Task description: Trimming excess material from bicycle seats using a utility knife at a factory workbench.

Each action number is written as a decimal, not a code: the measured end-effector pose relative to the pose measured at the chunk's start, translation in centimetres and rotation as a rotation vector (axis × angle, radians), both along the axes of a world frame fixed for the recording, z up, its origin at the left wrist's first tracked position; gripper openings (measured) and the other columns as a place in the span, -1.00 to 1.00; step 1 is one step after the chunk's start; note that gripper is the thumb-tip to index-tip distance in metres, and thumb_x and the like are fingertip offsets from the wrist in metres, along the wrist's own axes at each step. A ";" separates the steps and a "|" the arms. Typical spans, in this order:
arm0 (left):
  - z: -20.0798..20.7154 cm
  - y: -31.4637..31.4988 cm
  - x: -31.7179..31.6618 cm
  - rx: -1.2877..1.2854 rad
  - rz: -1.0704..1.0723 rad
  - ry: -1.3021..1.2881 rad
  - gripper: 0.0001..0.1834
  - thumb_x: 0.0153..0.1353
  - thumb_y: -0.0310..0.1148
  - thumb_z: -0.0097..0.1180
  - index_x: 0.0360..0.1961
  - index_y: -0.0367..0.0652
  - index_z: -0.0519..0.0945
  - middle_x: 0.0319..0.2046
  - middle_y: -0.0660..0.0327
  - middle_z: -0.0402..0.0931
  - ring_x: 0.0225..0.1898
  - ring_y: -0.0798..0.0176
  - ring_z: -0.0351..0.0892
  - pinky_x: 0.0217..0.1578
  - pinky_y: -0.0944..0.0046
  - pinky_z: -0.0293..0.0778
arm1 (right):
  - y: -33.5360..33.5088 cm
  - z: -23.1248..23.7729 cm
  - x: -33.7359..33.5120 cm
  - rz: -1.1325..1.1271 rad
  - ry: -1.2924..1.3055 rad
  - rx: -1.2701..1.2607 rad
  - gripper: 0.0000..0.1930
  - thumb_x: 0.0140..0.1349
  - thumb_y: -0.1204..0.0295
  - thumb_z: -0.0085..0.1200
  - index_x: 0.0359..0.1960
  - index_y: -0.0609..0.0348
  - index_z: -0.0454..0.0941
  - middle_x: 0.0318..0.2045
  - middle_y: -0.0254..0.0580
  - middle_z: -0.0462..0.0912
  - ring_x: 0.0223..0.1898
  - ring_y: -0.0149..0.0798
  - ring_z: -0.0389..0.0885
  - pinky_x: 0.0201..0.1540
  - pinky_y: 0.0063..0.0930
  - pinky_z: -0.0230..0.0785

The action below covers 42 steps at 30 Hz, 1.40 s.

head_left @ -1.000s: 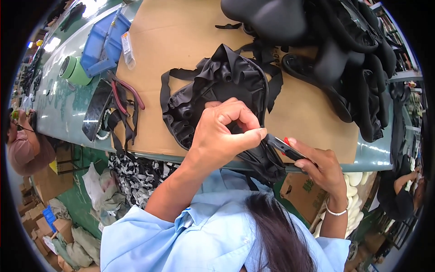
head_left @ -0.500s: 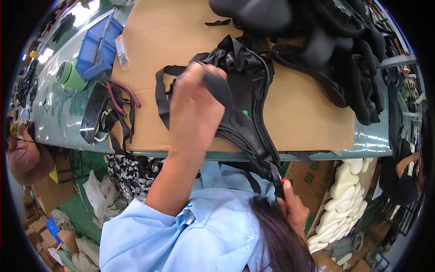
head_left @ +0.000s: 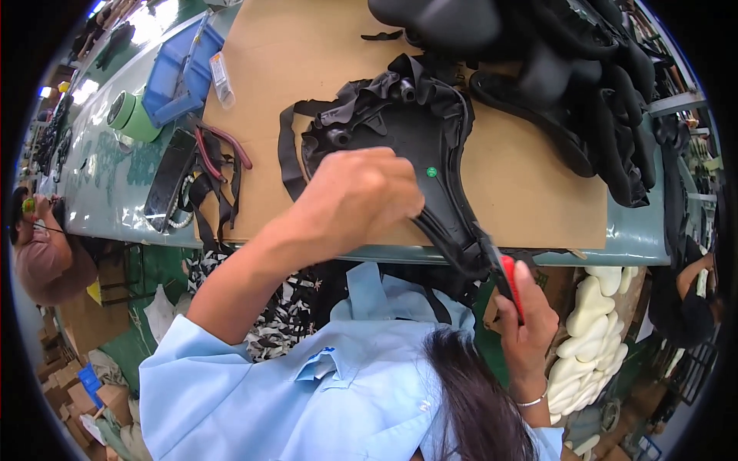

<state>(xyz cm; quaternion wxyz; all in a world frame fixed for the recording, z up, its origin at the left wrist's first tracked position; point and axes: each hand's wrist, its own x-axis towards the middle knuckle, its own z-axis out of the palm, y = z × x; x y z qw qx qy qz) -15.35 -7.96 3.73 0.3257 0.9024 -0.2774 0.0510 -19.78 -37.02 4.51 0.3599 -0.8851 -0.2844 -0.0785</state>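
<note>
An upside-down black saddle (head_left: 400, 131) lies on a cardboard sheet, its narrow nose toward me at the table edge. Loose, gathered cover material frames its wide far end, and a small green sticker (head_left: 431, 172) marks its underside. Over the saddle's near left side, my left hand (head_left: 361, 192) is closed; its fingertips and whatever they grip are hidden. At the nose, my right hand (head_left: 526, 311) grips a red-and-black-handled knife (head_left: 507, 280), its blade end close against the saddle's edge. A black strip (head_left: 287, 142) loops out at the saddle's left.
Several black saddles (head_left: 538, 84) are heaped at the far right. Red-handled pliers (head_left: 219, 150), black scraps, a blue bin (head_left: 181, 73) and a green tape roll (head_left: 132, 117) sit to the left. Cream foam pieces (head_left: 588, 346) are piled below right. Other people work at both sides.
My left hand has moved down and right, toward the saddle's nose; the raised black strip it held is no longer visible. My right hand and knife have shifted slightly right and up.
</note>
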 end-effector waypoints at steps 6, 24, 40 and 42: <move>-0.2 -0.7 0.7 -0.059 0.070 0.007 -0.90 0.06 -0.40 0.16 -0.49 -0.19 0.57 -0.51 0.21 0.48 -0.41 0.12 0.50 -0.41 0.18 0.41 | 1.8 0.9 2.2 0.162 -0.065 -0.293 -0.37 -0.05 0.66 0.18 0.14 -0.12 0.54 -0.60 -0.26 0.32 -0.62 -0.30 0.36 -0.58 -0.44 0.26; -0.1 -4.1 4.6 -0.129 0.022 0.434 -0.86 -0.03 -0.39 0.22 -0.51 -0.27 0.60 -0.53 0.11 0.55 -0.46 0.11 0.57 -0.40 0.22 0.45 | 0.6 2.6 1.6 -0.251 0.711 0.494 -0.43 0.35 0.44 -0.08 0.37 0.18 0.07 -0.03 -0.07 0.55 -0.47 -0.48 0.48 -0.47 -0.65 0.43; 0.5 -3.1 6.7 -1.008 0.154 0.725 -0.81 0.08 -0.30 0.32 -0.37 -0.19 0.64 -0.46 0.43 0.53 -0.41 0.57 0.40 -0.35 0.51 0.29 | 5.2 3.5 -0.4 0.097 1.378 0.588 -0.43 0.35 0.44 -0.09 0.37 0.20 0.05 -0.13 -0.18 0.50 -0.50 -0.49 0.47 -0.47 -0.64 0.39; 1.5 -2.3 6.6 -0.884 0.249 0.341 -0.80 0.18 -0.27 0.26 -0.30 -0.18 0.64 -0.41 0.43 0.54 -0.36 0.59 0.40 -0.26 0.50 0.32 | 3.9 2.1 0.1 -0.042 1.177 0.696 -0.47 0.33 0.45 -0.06 0.31 0.24 0.11 -0.07 -0.09 0.50 -0.48 -0.44 0.51 -0.44 -0.59 0.43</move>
